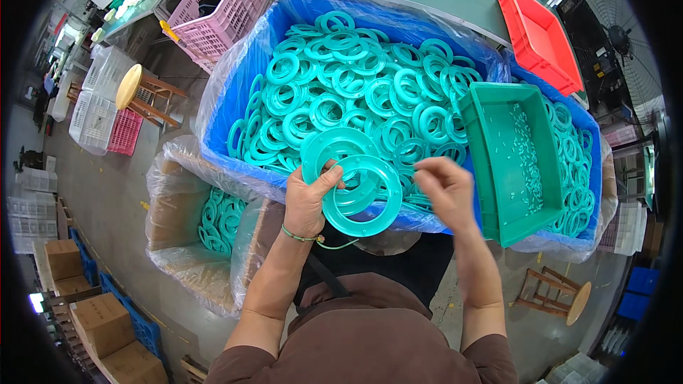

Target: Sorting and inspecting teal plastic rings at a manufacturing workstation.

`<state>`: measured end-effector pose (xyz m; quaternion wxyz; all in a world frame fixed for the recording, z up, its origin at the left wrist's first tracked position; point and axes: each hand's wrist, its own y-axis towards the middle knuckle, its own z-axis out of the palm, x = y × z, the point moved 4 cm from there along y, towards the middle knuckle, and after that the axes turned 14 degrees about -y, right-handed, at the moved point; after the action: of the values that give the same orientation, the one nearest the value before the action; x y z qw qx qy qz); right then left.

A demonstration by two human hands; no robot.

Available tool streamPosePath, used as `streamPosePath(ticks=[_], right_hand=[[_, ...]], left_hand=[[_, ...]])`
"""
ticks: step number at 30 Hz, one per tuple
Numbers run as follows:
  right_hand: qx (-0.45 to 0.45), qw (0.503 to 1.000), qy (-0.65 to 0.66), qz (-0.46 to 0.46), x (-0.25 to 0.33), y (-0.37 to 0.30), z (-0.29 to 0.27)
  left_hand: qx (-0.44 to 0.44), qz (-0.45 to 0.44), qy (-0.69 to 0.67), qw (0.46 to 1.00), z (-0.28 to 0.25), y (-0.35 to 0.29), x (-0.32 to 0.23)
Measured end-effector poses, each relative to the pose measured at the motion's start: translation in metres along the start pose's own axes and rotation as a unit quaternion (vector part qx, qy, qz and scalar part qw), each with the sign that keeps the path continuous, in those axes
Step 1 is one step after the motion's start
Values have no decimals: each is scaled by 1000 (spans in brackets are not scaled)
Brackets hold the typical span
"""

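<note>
My left hand (307, 203) grips turquoise plastic rings, with the thumb over their left side. In front is one flat ring (361, 228), partly overlapping a wider ring (347, 136) behind it. Just right of them, my right hand (447, 190) is raised with fingers curled into a pinch, slightly blurred; whatever sits between the fingertips is too small to make out. Beyond both hands, a heap of similar turquoise rings (327, 110) fills a large blue-lined bin (231, 89). To the right, a green tray (498, 146) holds many small whitish pieces (528, 163) and rests over the bins.
More rings lie in a second blue-lined bin (596, 171) at right and a plastic-lined carton (171, 171) at left. A red crate (530, 39) and pink crate (206, 18) stand farther back. Wooden stools (129, 87) flank me; brown boxes (103, 320) sit lower left.
</note>
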<state>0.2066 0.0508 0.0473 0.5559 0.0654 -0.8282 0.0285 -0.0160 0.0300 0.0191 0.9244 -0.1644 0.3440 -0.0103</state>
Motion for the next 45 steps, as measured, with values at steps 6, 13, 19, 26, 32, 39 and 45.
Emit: streamPosePath(ticks=[6, 13, 19, 26, 32, 39, 45], right_hand=[[128, 980, 141, 54, 17, -1, 59], [122, 936, 322, 76, 54, -4, 85], [45, 948, 1, -316, 141, -17, 139], [-42, 905, -309, -290, 102, 38, 92], [33, 938, -248, -239, 79, 39, 80], [118, 953, 245, 133, 28, 3, 81], [181, 928, 279, 168, 29, 0, 78]], left_hand=[[-11, 42, -7, 999, -7, -9, -13], [-54, 44, -110, 991, -39, 0, -9], [-111, 13, -119, 987, -27, -14, -12], [69, -44, 40, 996, -27, -24, -33], [73, -80, -88, 990, -22, -27, -29], [-43, 29, -142, 988, -35, -20, -17], [30, 37, 78, 996, -22, -25, -28]])
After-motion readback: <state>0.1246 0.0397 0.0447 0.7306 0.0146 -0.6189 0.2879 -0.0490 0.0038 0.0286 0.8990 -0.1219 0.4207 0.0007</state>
